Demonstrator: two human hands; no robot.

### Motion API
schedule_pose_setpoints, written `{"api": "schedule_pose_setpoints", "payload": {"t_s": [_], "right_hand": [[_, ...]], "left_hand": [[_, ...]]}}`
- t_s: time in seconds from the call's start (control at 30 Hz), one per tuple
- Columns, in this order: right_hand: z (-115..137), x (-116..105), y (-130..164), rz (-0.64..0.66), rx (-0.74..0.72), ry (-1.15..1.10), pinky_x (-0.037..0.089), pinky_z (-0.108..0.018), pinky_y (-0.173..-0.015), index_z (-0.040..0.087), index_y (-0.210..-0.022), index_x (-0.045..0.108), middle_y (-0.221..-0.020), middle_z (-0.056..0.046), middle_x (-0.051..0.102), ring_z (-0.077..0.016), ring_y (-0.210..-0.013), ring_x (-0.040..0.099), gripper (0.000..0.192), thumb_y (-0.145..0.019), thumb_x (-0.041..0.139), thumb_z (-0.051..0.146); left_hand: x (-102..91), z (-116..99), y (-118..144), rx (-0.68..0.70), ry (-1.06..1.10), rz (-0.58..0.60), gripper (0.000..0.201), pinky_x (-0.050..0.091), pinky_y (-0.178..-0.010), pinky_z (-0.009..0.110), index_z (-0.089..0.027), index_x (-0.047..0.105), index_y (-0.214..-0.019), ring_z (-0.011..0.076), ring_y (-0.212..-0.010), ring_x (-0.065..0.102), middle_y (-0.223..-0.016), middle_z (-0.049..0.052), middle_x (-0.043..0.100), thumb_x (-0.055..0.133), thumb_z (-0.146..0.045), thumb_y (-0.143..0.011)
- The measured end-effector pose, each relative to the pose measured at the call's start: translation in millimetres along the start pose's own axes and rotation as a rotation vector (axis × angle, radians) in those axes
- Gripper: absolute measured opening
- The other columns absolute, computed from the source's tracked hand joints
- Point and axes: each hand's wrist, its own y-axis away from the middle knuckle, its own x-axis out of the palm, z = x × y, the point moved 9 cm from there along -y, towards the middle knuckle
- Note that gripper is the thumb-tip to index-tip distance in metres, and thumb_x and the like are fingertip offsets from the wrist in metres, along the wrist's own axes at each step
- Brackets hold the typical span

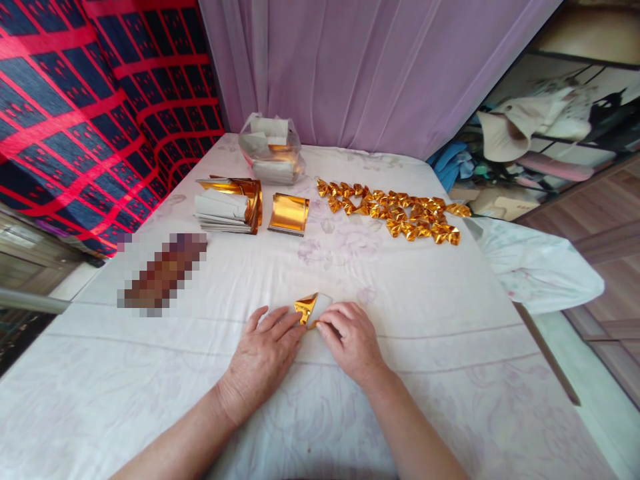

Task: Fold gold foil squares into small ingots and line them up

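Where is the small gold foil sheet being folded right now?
In the head view it lies low at centre on the white cloth, the gold foil sheet pressed between left hand and right hand.

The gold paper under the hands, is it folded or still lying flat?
Folded. The gold paper shows a pointed triangular flap turned over, pinned to the table by left hand and right hand.

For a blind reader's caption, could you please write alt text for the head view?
Left hand and right hand press a partly folded gold foil paper onto a white floral cloth-covered table. Behind lie stacks of gold foil sheets and a cluster of folded gold pieces.
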Motion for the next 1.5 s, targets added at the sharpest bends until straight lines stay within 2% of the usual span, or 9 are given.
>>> {"api": "schedule_pose_setpoints", "payload": {"t_s": [0.87,1.5], "right_hand": [[0.2,0.6,-2.7,-0.027,0.034,0.044,0.042,-0.033,-0.076,0.022,-0.074,0.062,-0.079,-0.003,0.062,-0.0183,-0.08,0.056,0.015,-0.088,0.057,0.021],[1.1,-0.2,-3.4,-0.046,0.049,0.061,0.042,-0.033,-0.074,0.022,-0.072,0.06,-0.08,-0.003,0.061,-0.0184,-0.079,0.056,0.014,-0.086,0.057,0.02]], "left_hand": [[2.5,0.1,1.6,0.012,-0.028,0.031,0.03,0.033,-0.106,0.043,-0.027,0.061,-0.121,0.0217,-0.118,0.055,-0.121,0.003,0.067,0.043,-0.025,-0.097],[2.8,5.4,-1.1,0.013,0.011,0.031,0.028,0.033,-0.107,0.047,-0.027,0.063,-0.118,0.0242,-0.121,0.055,-0.123,0.001,0.067,0.046,-0.026,-0.096]]}}
